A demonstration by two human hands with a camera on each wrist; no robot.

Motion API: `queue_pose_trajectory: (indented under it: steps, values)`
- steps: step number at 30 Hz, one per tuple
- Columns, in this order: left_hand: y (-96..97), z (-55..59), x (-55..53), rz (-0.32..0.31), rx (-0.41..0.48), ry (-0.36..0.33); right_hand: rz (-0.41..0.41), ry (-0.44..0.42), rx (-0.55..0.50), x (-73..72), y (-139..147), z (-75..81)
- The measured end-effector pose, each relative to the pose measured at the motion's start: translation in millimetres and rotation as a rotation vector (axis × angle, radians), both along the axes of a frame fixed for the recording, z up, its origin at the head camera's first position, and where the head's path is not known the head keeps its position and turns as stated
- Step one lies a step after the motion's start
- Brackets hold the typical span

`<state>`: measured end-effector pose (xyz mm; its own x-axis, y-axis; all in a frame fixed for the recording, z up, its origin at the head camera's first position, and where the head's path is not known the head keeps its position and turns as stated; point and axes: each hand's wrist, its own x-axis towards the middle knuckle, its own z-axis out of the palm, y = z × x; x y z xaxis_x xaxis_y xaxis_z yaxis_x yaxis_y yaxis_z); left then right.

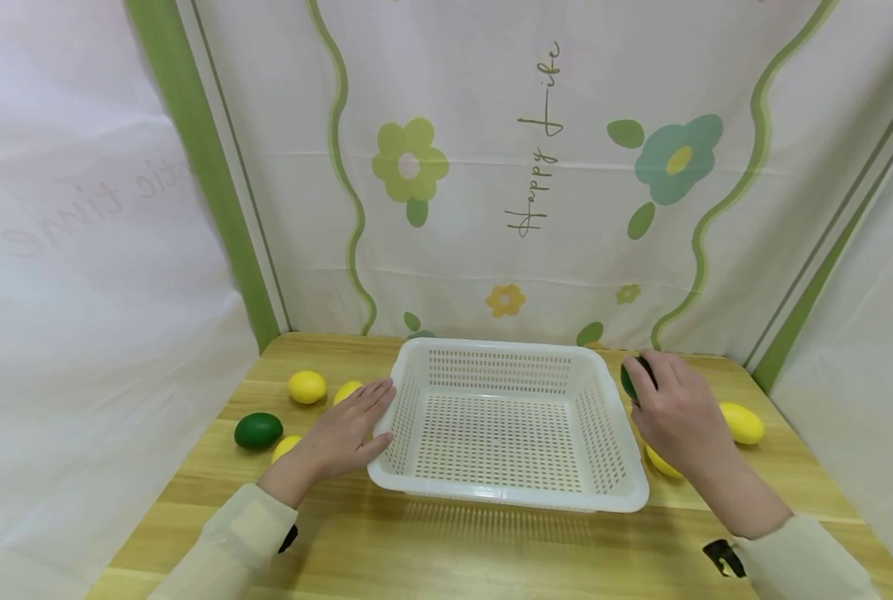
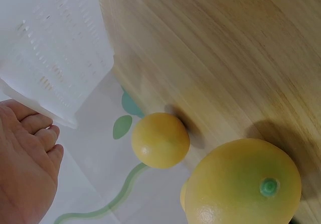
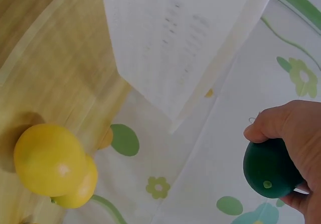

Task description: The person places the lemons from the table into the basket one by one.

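Note:
A white plastic basket (image 1: 491, 495) with slotted walls stands on the wooden table, with nothing inside it. My left hand (image 1: 344, 433) rests on its left rim, fingers stretched along the edge; in the left wrist view the fingertips (image 2: 47, 133) show right beside the rim. Off the basket's right side, my right hand (image 1: 679, 408) grips a dark green egg-shaped fruit (image 3: 271, 169) between thumb and fingers, raised above the table. Its pale green stem spot faces the right wrist camera. Part of a yellow fruit (image 1: 662, 462) shows below this hand.
Left of the basket lie yellow oval fruits (image 1: 307, 387), some partly hidden by my left hand, and another dark green fruit (image 1: 258, 431). A yellow fruit (image 1: 742, 423) lies at the right. A printed curtain (image 1: 476, 208) hangs behind the table (image 1: 446, 558).

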<state>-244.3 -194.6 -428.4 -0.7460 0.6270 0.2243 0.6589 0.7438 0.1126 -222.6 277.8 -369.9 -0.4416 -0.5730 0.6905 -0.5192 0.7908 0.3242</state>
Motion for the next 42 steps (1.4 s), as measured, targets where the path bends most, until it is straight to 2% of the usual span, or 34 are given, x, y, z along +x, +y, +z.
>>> queue_pose_trajectory:
  steps: [4, 11, 26, 31, 37, 42]
  values:
    - [0.4, 1.0, 0.6, 0.002, -0.003, -0.007, 0.008, 0.008, 0.007, -1.7, -7.5, 0.1]
    - [0.7, 1.6, 1.4, 0.005, -0.009, -0.005, 0.081, 0.041, -0.005, -5.8, -21.4, 0.2]
    - [1.8, 0.9, 0.6, -0.008, 0.001, 0.013, 0.144, -0.004, 0.011, -11.5, -55.1, -13.3]
    - [2.0, 1.3, 0.7, -0.006, -0.006, 0.009, 0.160, -0.043, 0.023, -11.9, -63.3, -17.9]
    - [1.4, 1.6, 1.0, 0.000, -0.006, 0.005, 0.139, -0.102, 0.053, -10.8, -69.8, -21.7]
    - [1.5, 0.1, -0.1, 0.001, -0.012, 0.009, 0.150, -0.119, 0.070, -10.5, -74.4, -24.2]
